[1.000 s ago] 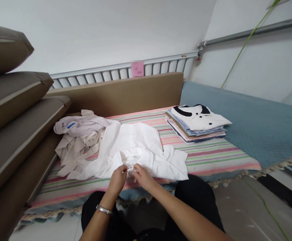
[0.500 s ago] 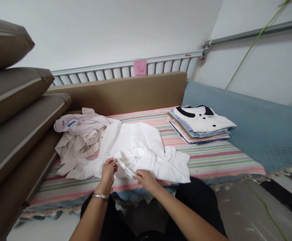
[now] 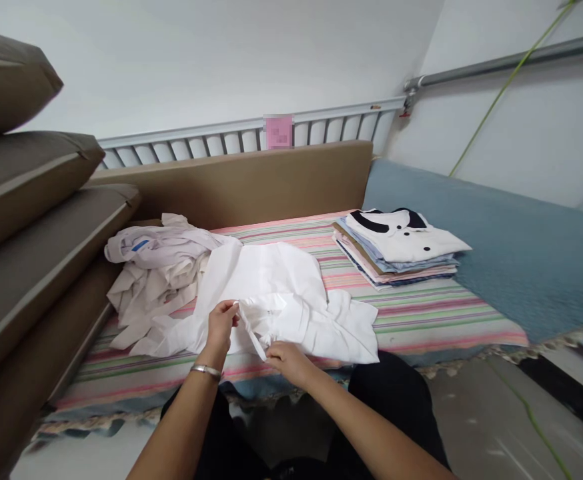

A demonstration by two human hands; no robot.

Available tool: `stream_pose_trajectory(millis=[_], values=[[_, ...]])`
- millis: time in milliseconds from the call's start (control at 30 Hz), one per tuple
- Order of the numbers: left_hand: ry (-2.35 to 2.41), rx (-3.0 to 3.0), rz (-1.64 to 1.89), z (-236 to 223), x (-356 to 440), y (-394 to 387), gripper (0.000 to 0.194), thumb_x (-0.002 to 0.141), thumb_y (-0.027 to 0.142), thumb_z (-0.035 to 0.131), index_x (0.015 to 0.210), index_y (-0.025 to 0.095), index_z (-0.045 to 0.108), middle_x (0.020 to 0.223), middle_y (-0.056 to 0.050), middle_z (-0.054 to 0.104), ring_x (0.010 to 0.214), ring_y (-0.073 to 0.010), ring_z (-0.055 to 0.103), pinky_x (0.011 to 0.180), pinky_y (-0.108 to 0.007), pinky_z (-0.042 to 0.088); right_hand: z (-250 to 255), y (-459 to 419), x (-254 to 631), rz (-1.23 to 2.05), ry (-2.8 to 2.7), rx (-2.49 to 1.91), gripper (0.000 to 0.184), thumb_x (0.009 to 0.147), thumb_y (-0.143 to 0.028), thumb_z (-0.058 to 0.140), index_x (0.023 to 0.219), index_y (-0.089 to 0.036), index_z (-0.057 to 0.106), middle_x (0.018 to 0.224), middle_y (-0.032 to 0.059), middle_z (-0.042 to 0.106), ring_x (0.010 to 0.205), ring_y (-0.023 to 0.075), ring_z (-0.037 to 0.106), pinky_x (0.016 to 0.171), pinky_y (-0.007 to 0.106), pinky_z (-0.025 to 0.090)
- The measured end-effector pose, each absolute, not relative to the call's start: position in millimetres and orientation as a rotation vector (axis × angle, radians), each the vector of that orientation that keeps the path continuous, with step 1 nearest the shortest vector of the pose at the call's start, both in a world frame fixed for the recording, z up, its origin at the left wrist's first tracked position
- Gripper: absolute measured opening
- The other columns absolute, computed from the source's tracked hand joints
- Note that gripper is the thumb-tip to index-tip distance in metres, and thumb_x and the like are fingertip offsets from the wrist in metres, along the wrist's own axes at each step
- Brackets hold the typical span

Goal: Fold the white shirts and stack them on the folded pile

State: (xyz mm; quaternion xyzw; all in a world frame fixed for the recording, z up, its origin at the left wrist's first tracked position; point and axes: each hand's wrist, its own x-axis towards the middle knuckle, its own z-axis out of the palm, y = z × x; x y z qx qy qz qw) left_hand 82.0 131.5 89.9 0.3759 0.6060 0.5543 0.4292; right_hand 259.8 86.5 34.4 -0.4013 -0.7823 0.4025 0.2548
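Note:
A white shirt (image 3: 281, 300) lies spread on the striped bed cover (image 3: 411, 313) in front of me. My left hand (image 3: 220, 321), with a silver bracelet on the wrist, pinches one edge of the shirt's front, fingers closed. My right hand (image 3: 285, 357) pinches the same strip of fabric lower down, near the bed's front edge. The strip runs taut between the two hands.
A heap of unfolded pale clothes (image 3: 154, 280) lies to the left. A stack of folded shirts (image 3: 396, 250) sits at the right. Brown cushions (image 3: 31, 220) are piled along the left, a brown headboard (image 3: 241, 183) stands behind, and a blue blanket (image 3: 511, 247) covers the right.
My hands were together at the shirt's near edge. They have drawn apart, the left hand rising up and left, stretching the fabric strip between them.

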Motion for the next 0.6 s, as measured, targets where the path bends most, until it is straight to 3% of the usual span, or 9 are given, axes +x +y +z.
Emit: stream_pose_trajectory(millis=[100, 200, 333, 400, 500, 600], values=[[1.526, 1.147, 1.253, 92, 89, 135, 0.032, 0.060, 0.033, 0.065, 0.085, 0.013, 0.062, 0.072, -0.003, 0.062, 0.057, -0.0102, 0.057, 0.052, -0.023, 0.046, 41, 84, 260, 1.128, -2.046, -1.089, 0.022, 0.076, -0.016, 0.052, 0.054, -0.017, 0.049, 0.058, -0.0037, 0.044, 0.061, 0.0106, 0.044, 0.059, 0.021, 0.030], [1.608, 1.383, 1.124, 92, 86, 132, 0.040, 0.067, 0.025, 0.059, 0.106, 0.015, 0.057, 0.105, -0.009, 0.062, 0.072, -0.0130, 0.061, 0.062, -0.027, 0.050, 50, 82, 261, 1.196, -1.904, -1.087, 0.022, 0.078, -0.023, 0.051, 0.058, -0.017, 0.048, 0.056, -0.0047, 0.043, 0.058, 0.0098, 0.042, 0.056, 0.021, 0.030], [1.740, 1.752, 0.867, 92, 73, 118, 0.024, 0.075, 0.014, 0.045, 0.093, 0.015, 0.061, 0.097, -0.009, 0.064, 0.084, -0.0171, 0.060, 0.080, -0.034, 0.046, 60, 81, 262, 1.207, -1.818, -1.153, 0.018, 0.078, -0.029, 0.053, 0.065, -0.017, 0.053, 0.057, -0.0048, 0.046, 0.056, 0.0094, 0.041, 0.054, 0.021, 0.030], [1.741, 1.945, 0.699, 93, 70, 110, 0.030, 0.074, 0.006, 0.040, 0.091, 0.017, 0.063, 0.097, -0.007, 0.064, 0.091, -0.0174, 0.059, 0.086, -0.033, 0.043, 63, 81, 263, 1.140, -1.844, -1.184, 0.019, 0.077, -0.029, 0.055, 0.063, -0.017, 0.052, 0.058, -0.0048, 0.046, 0.057, 0.0093, 0.042, 0.054, 0.020, 0.030], [1.713, 2.179, 0.450, 97, 71, 103, 0.036, 0.074, 0.002, 0.038, 0.094, 0.020, 0.063, 0.100, -0.006, 0.063, 0.090, -0.0167, 0.059, 0.085, -0.032, 0.042, 67, 83, 264, 0.963, -1.900, -1.258, 0.020, 0.075, -0.027, 0.057, 0.059, -0.017, 0.051, 0.061, -0.0037, 0.048, 0.061, 0.0104, 0.045, 0.057, 0.021, 0.033], [1.719, 2.336, 0.250, 102, 74, 99, 0.026, 0.077, 0.004, 0.039, 0.082, 0.016, 0.062, 0.092, -0.008, 0.061, 0.083, -0.0183, 0.059, 0.080, -0.033, 0.043, 72, 87, 268, 0.748, -1.950, -1.323, 0.014, 0.076, -0.023, 0.056, 0.063, -0.018, 0.054, 0.068, -0.0004, 0.055, 0.071, 0.0136, 0.050, 0.066, 0.024, 0.038]])
